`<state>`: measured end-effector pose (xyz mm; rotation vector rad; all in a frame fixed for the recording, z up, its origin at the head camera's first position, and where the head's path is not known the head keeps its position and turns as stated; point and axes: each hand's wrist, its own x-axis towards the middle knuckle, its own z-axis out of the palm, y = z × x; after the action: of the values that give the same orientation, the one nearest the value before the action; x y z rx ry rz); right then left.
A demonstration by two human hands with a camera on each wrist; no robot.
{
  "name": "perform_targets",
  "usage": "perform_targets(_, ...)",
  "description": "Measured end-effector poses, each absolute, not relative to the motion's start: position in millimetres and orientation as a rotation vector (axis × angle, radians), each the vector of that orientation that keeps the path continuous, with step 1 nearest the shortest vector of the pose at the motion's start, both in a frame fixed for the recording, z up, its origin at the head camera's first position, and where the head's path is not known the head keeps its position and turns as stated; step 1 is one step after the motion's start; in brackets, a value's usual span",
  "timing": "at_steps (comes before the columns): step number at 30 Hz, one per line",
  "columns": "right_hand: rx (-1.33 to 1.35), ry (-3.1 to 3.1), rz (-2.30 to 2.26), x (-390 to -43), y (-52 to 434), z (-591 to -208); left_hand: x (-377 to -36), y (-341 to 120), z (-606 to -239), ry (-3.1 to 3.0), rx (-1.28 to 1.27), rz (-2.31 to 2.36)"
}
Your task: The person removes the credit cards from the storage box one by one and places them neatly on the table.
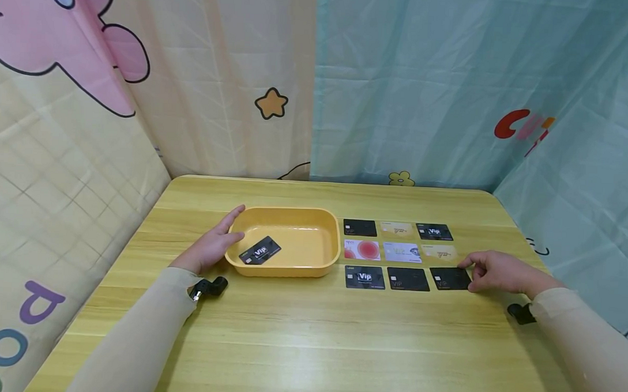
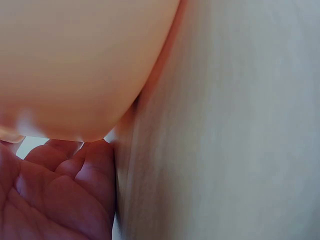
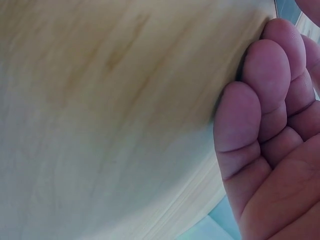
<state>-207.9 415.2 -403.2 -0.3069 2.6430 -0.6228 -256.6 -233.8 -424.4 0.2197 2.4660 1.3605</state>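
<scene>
A yellow tray (image 1: 324, 271) stands at mid-table, with one black VIP card (image 1: 260, 250) lying tilted inside it. My left hand (image 1: 211, 244) holds the tray's left side, its thumb over the rim and its fingers along the outer wall. In the left wrist view, the fingers (image 2: 95, 167) touch the tray's wall (image 2: 80, 65). To the right, cards lie in three rows. My right hand (image 1: 506, 273) pinches the right edge of the front row's rightmost black card (image 1: 448, 278) between thumb and index finger; the card is flat on the table. The right wrist view shows curled fingers (image 3: 237, 117) against the wood.
Beside the held card lie another black card (image 1: 408, 279) and a black Vip card (image 1: 365, 277). The middle row has a pink-and-white card (image 1: 362, 249), a silvery card (image 1: 402, 252) and a gold card (image 1: 439, 252). Black and gold cards (image 1: 396, 229) form the back row. Curtains surround the wooden table (image 1: 299, 334).
</scene>
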Motion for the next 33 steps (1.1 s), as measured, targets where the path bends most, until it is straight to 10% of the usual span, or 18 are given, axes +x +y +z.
perform_targets(33,-0.365,2.735,-0.596,-213.9,415.8,-393.0,-256.4,-233.3,-425.3,2.438,0.219,1.393)
